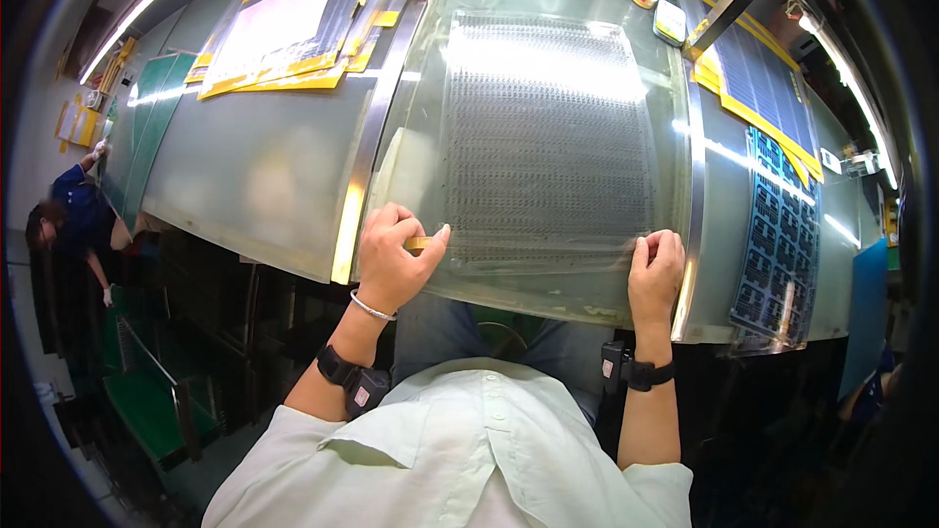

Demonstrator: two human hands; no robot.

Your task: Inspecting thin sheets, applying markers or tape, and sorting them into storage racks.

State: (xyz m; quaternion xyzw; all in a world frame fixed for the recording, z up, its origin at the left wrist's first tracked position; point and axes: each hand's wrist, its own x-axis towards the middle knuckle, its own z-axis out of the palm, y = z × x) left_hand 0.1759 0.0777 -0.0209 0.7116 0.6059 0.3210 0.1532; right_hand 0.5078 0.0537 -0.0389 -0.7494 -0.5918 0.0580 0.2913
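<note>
Grey patterned sheet (pixel 548 156) lies flat on your glassy table (pixel 528 296). Your left hand (pixel 396 252) is just beside the sheet's near left corner, thumb and fingers closed on a small yellow thing (pixel 418 243). Your right hand (pixel 655 272) is bunched up by the sheet's near right corner, honestly can't tell from here if it's pinching anything.

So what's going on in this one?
A person works over a dark-patterned sheet lying on a glassy table. The left hand holds a small yellow item, perhaps tape, by the sheet's near left corner. The right hand is at the near right corner; whether it grips the edge is unclear.
</note>
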